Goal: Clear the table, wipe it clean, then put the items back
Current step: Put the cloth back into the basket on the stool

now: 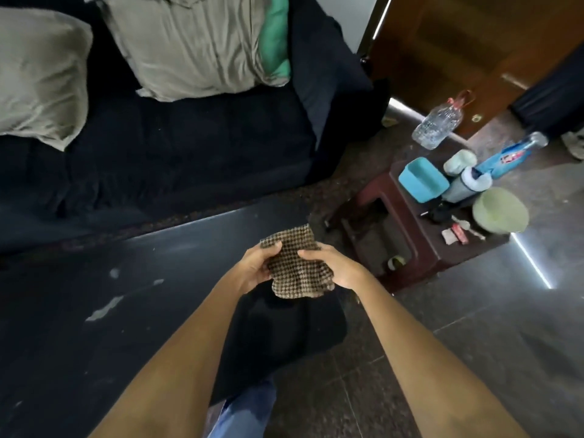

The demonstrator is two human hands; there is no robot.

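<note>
A brown checked cloth [295, 263] is held up over the right end of the dark table [132, 295]. My left hand [257, 265] grips its left side and my right hand [335, 265] grips its right side, thumbs on top. The tabletop is bare, with a few pale smears [104, 308] on its left half. The items stand on a dark red stool [420, 245] to the right: a blue box [422, 181], a grey flask [461, 186], a pale green lid [499, 210], a blue tube [505, 158] and small packets [456, 235].
A dark sofa [177, 153] with beige pillows [189, 42] runs behind the table. A clear plastic bottle [437, 123] lies on the floor by a wooden door [474, 42]. Grey floor tiles [474, 327] spread to the right. My leg in blue jeans [243, 415] shows below.
</note>
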